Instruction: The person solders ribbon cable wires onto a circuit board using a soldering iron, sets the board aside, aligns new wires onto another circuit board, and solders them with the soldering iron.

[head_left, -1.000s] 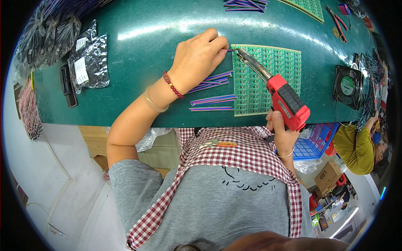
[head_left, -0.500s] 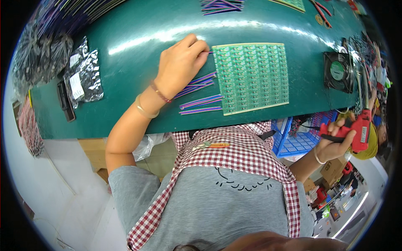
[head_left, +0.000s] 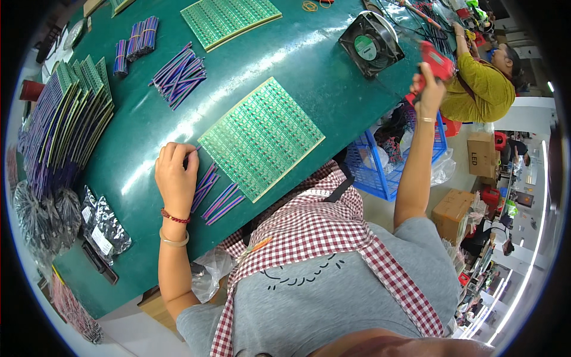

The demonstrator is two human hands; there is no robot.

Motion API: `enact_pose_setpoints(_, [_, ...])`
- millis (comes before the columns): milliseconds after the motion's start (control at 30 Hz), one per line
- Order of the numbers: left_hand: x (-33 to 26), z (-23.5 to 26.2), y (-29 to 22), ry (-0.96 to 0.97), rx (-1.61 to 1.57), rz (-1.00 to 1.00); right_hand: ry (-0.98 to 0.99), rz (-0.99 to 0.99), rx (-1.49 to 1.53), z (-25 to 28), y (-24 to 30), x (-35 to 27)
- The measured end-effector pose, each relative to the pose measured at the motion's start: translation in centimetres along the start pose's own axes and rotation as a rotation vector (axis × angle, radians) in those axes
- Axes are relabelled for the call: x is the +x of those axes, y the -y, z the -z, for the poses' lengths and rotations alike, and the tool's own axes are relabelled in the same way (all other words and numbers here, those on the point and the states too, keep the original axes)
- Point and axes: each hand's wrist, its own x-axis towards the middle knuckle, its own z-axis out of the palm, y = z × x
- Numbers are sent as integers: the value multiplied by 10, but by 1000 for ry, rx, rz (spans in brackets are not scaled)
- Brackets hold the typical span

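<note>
- Green-and-purple circuit panels (head_left: 65,119) stand stacked on edge at the far left of the green table (head_left: 333,77), probably kept there as stock within reach.
- The left hand (head_left: 176,175) rests on the table, its fingertips pinched on a thin purple wire strip (head_left: 193,152) at the near corner of the flat green circuit board panel (head_left: 262,138); more loose purple strips (head_left: 214,193) lie just beside the wrist, seemingly for easy picking.
- A black cooling fan (head_left: 369,43) sits beyond the panel.
- The right hand (head_left: 429,89) is raised clear of the table's right end, closed around a red power screwdriver (head_left: 435,59), seemingly held away from the board.
</note>
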Motion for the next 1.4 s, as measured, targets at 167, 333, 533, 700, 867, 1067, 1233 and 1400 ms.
enact_pose_setpoints(167, [-3, 11, -8, -41, 141, -8, -88, 196, 126, -25, -12, -3])
enact_pose_setpoints(333, [-14, 22, -9, 222, -36, 88, -87, 169, 8, -16, -9, -3])
enact_pose_setpoints(533, [-26, 17, -10, 235, -20, 102, 63, 273, 165, -20, 30, -71])
enact_pose_setpoints(700, [-29, 16, -8, 245, -4, 141, 237, 330, 209, -29, 50, -126])
enact_pose_setpoints(867, [-24, 15, -10, 189, -52, 133, 327, 226, 181, -38, 55, -155])
enact_pose_setpoints(1067, [-20, 13, -5, 320, -11, 85, 473, 94, 229, -59, 49, -187])
enact_pose_setpoints(1233, [-25, 12, -12, 239, -60, 58, 604, -101, 213, -70, 45, -215])
enact_pose_setpoints(1400, [-30, 15, -12, 244, -102, 76, 683, -157, 178, -71, 40, -225])
